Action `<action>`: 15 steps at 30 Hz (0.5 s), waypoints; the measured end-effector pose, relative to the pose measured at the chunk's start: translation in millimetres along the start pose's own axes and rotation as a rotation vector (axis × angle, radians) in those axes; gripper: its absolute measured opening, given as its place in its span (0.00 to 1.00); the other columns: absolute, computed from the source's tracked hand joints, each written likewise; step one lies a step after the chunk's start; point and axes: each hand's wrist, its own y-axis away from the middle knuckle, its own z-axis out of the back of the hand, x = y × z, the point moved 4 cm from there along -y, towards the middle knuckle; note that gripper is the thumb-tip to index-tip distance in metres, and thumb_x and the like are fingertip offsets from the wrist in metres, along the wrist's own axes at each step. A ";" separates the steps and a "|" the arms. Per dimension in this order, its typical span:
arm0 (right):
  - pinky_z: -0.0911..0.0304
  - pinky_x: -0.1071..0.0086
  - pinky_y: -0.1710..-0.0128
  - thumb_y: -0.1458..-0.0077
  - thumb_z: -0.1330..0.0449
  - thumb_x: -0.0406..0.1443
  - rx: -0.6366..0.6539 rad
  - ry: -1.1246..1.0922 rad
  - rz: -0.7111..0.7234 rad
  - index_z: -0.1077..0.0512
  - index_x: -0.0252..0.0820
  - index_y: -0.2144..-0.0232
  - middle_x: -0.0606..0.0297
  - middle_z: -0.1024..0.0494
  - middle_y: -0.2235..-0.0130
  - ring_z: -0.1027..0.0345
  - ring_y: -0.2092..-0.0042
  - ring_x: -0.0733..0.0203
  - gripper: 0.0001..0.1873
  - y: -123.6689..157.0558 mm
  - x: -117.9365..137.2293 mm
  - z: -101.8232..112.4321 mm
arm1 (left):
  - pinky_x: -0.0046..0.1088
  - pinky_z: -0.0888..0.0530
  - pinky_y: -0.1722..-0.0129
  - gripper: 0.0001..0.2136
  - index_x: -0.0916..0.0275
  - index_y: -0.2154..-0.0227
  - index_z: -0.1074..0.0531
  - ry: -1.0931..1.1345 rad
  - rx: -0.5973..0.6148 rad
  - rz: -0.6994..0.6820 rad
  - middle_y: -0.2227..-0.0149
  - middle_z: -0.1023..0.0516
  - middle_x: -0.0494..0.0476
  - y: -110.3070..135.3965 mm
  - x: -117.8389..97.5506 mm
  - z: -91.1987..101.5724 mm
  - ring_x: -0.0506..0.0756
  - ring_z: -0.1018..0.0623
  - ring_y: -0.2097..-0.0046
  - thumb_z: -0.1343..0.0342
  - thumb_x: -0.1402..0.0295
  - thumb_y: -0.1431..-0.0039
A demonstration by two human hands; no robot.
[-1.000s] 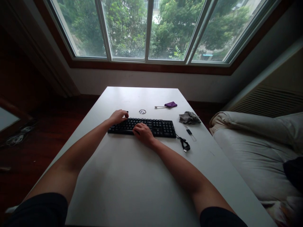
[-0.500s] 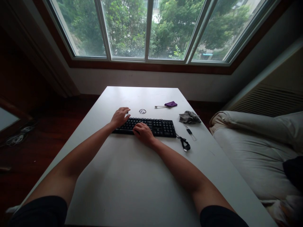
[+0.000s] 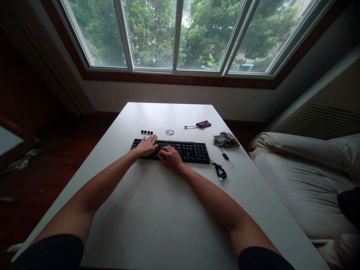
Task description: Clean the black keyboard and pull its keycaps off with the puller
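Keyboard (image 3: 189, 151) lies under left hand (image 3: 147, 146) and right hand (image 3: 170, 157), any lettering unreadable.

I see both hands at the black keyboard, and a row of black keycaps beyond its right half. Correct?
Not quite: the black keycaps lie beyond the left half of the black keyboard, as the head view shows. The left hand and right hand are at it, as you said.

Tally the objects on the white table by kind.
Black rectangular keyboard with black cable: 1
Small black square keycaps: 4
Round black-rimmed piece: 1
Purple cloth piece: 1
Thin pale stick: 1
Crumpled grey cloth: 1
Black-handled wire tool: 1
Total: 10
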 end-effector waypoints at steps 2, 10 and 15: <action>0.39 0.60 0.49 0.34 0.41 0.37 0.004 0.002 -0.001 0.23 0.44 0.62 0.59 0.23 0.57 0.35 0.54 0.55 0.07 0.5 0.1 0.0 | 0.51 0.55 0.29 0.31 0.62 0.28 0.51 0.024 0.003 0.003 0.26 0.53 0.60 -1.3 1.6 -2.5 0.62 0.52 0.26 0.65 0.55 0.29; 0.40 0.61 0.50 0.34 0.41 0.37 -0.003 0.001 0.005 0.24 0.45 0.62 0.60 0.24 0.57 0.35 0.54 0.55 0.06 1.5 -0.1 3.3 | 0.41 0.35 0.38 0.18 0.58 0.45 0.25 0.080 -0.369 0.090 0.43 0.24 0.59 -22.0 19.9 19.8 0.62 0.29 0.41 0.52 0.63 0.33; 0.40 0.62 0.50 0.33 0.42 0.38 0.002 0.013 0.002 0.24 0.44 0.63 0.60 0.24 0.58 0.35 0.54 0.56 0.08 1.7 -0.6 4.5 | 0.44 0.32 0.45 0.15 0.57 0.52 0.22 -0.005 -0.400 0.167 0.47 0.22 0.61 -44.9 40.0 27.6 0.65 0.30 0.44 0.46 0.67 0.38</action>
